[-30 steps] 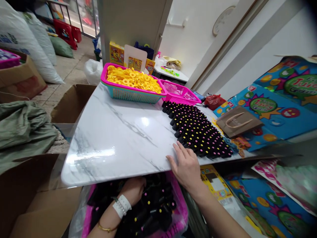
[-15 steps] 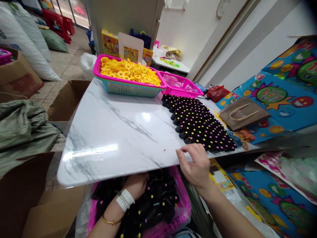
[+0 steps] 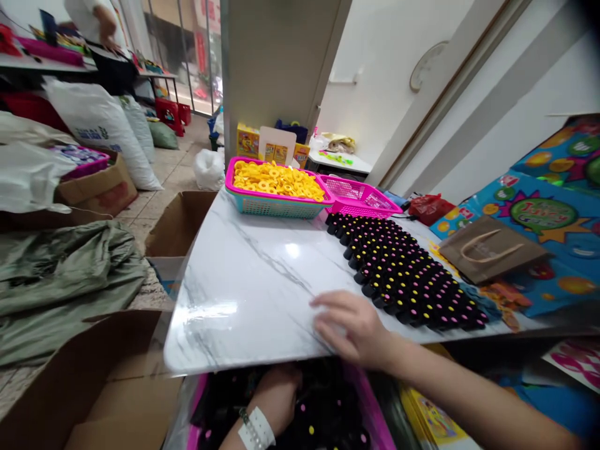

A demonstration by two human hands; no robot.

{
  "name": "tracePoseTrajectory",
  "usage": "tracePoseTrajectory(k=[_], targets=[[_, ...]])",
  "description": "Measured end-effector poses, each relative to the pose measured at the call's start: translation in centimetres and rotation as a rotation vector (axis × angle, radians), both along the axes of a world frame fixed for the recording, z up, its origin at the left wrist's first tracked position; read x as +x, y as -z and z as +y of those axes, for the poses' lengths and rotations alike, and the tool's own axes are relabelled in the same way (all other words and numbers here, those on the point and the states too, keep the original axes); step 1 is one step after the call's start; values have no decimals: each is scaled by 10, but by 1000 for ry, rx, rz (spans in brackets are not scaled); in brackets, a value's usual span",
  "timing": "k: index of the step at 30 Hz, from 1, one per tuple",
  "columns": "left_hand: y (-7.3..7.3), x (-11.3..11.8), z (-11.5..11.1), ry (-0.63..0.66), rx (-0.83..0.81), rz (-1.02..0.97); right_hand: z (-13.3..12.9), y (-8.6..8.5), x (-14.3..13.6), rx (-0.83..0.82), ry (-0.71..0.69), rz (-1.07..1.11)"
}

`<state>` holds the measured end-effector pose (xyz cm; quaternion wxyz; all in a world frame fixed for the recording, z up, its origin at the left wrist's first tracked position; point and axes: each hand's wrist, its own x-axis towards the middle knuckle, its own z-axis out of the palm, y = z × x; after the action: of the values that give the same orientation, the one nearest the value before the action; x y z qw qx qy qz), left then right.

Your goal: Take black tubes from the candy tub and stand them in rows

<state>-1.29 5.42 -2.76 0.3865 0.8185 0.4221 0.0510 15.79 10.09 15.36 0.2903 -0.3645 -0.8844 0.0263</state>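
My left hand, with a white band and a beaded bracelet at the wrist, reaches into a pink basket below the table edge. Its fingers are hidden among small black pieces with pink or yellow dots. Over the front of the white marbled table is my right hand, slightly blurred, fingers stretched out and apart with nothing visible in them. To its right, similar black pieces stand in tight rows, their pink and yellow dots facing up.
A pink basket of yellow ring-shaped pieces sits in a teal one at the back, beside another pink basket. A brown paper bag leans on blue boxes at right. Cardboard boxes and sacks line the left. A person stands far left.
The view has tilted up and turned left, bringing a person into sight. My right hand has moved left over the table, its fingers spreading from a near pinch. My left hand stays in the basket.
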Motion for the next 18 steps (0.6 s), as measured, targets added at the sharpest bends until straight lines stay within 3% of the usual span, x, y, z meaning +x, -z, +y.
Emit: tracePoseTrajectory(k=[4,6,9,12,18], targets=[[-1,-3,-2,-22,13,53,107,1,-18,-166,457,-99],[0,-5,-1,-26,2,43,158,9,-27,-366,703,-178],[4,-10,3,-1,-22,-25,210,21,-37,-444,826,-172],[8,-17,8,40,-25,-70,234,33,-38,-452,880,-157],[14,-27,11,45,-52,-106,244,49,-32,-414,921,-146]])
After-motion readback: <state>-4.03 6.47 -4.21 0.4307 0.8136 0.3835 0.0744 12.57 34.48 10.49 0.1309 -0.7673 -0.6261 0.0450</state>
